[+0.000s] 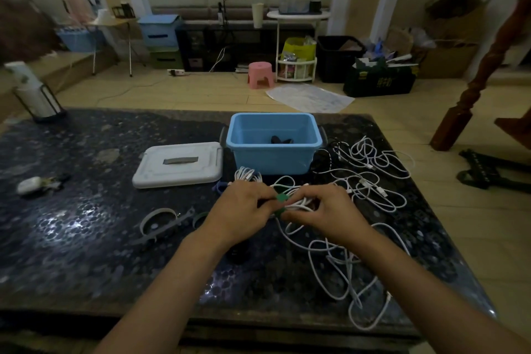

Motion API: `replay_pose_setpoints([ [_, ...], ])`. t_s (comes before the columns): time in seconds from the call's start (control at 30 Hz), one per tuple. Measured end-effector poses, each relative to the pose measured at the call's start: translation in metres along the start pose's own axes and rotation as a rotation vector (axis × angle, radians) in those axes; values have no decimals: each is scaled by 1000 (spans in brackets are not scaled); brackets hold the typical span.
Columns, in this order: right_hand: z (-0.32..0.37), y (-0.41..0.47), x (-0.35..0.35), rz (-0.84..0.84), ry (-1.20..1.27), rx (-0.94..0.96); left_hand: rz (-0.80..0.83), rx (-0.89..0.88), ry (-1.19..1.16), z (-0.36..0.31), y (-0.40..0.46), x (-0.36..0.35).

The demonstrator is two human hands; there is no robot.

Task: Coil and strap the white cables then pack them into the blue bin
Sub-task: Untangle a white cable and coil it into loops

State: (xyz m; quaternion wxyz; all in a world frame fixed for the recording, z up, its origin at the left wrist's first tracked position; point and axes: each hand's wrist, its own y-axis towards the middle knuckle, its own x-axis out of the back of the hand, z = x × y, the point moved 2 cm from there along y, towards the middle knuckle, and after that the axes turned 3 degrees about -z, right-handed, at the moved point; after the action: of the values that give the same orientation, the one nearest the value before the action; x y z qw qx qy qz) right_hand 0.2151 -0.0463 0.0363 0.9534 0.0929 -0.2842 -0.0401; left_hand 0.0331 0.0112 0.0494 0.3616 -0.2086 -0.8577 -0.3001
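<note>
While both hands' fingers, left hand (244, 207) and right hand (324, 210), pinch a green strap (280, 199) round a coiled white cable (298, 205), the blue bin (274, 144) stands open just behind, ready for packing.

White cables, a green strap and the blue bin in front of you

Your blue bin (274, 142) stands open and upright, something dark at its bottom. Just in front of it, one bunched white cable (298, 205) wears a green strap (281, 198); a coiled cable (247, 175) touches the bin's front-left corner, and loose cables (373, 178) sprawl to its right.
</note>
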Motion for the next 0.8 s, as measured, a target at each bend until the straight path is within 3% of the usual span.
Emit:
replay_pose_setpoints([
  [0.3, -3, 2, 2, 44, 147, -97, -30, -91, 76, -5, -3, 1],
  [0.57, 6, 2, 5, 80, 161, -83, -131, 15, -58, -5, -6, 4],
  [0.8, 1, 5, 5, 89, 177, -94, 46, -12, -48, -11, -8, 9],
])
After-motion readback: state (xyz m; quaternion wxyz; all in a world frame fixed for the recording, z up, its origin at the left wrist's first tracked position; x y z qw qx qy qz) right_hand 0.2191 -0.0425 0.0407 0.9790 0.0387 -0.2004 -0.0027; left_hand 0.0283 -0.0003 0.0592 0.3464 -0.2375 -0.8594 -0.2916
